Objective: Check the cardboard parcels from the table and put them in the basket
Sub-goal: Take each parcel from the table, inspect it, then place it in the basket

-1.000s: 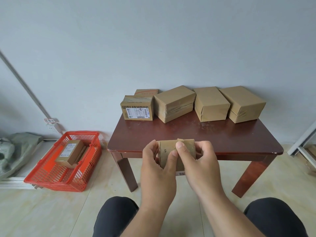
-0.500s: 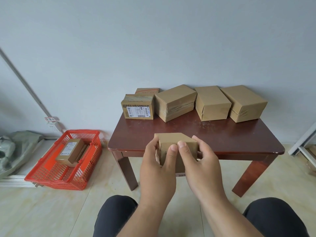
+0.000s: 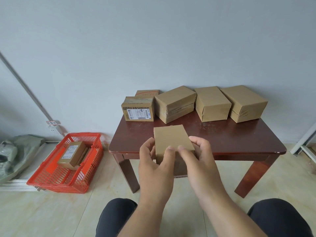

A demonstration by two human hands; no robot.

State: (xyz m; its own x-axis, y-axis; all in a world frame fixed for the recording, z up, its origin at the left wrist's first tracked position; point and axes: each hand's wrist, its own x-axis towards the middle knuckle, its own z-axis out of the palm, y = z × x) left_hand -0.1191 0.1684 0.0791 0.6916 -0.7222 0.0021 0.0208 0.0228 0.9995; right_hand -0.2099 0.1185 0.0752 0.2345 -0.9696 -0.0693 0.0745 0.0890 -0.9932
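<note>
Both hands hold a small brown cardboard parcel (image 3: 171,140) in front of the table's near edge, its plain broad face turned up toward me. My left hand (image 3: 154,165) grips its left side with the thumb on top. My right hand (image 3: 199,161) grips the right side, thumb beside the left one. Several more parcels stand along the back of the dark red wooden table (image 3: 222,139): a labelled one (image 3: 138,109) at the left and three plain ones (image 3: 212,104). On the floor at the left sits a red basket (image 3: 56,182) with a labelled parcel (image 3: 71,154) inside.
A grey wall rises directly behind the table. A grey-green bag (image 3: 15,154) lies on the floor left of the basket. A white frame (image 3: 304,141) leans at the far right. My knees (image 3: 118,218) show at the bottom over the tiled floor.
The parcel has been turned in my hands, so its broad plain face now tilts up toward me where earlier a narrow side showed. My hands stay at the table's front edge.
</note>
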